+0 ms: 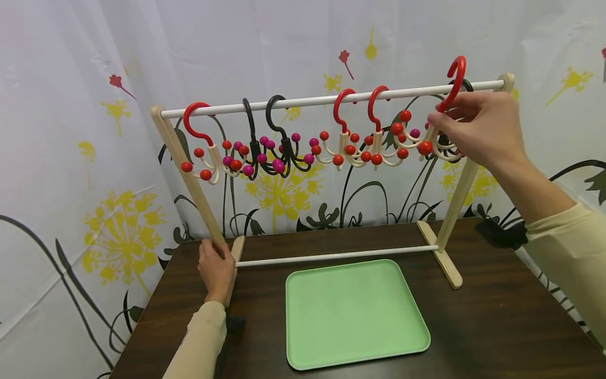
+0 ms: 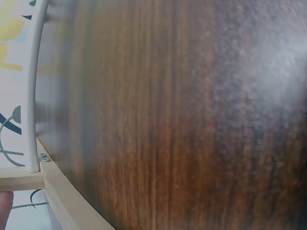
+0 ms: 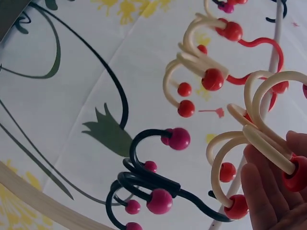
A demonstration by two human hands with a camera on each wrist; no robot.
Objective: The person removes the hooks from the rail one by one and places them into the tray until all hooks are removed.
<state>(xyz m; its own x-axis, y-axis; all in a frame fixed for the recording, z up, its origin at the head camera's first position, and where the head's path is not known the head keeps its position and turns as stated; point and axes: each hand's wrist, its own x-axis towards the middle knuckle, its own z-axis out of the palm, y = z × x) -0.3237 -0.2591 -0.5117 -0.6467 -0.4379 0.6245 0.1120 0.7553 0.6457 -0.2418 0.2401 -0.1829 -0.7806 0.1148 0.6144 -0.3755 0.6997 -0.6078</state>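
Dark wood-grain table (image 1: 497,321); flower-print white curtain (image 1: 284,47) behind rack (image 1: 312,100).

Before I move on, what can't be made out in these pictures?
Head: the rightmost black hanger with magenta balls, mostly behind the right grip and its red-hooked beige hanger.
Left wrist: most of the left grip, past the left edge.
Right wrist: that beige hanger's red hook, behind fingers or past the right edge; I cannot tell which.

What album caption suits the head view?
Right hand holding a red-hooked hanger at the white rail, left hand at the rack's wooden post.
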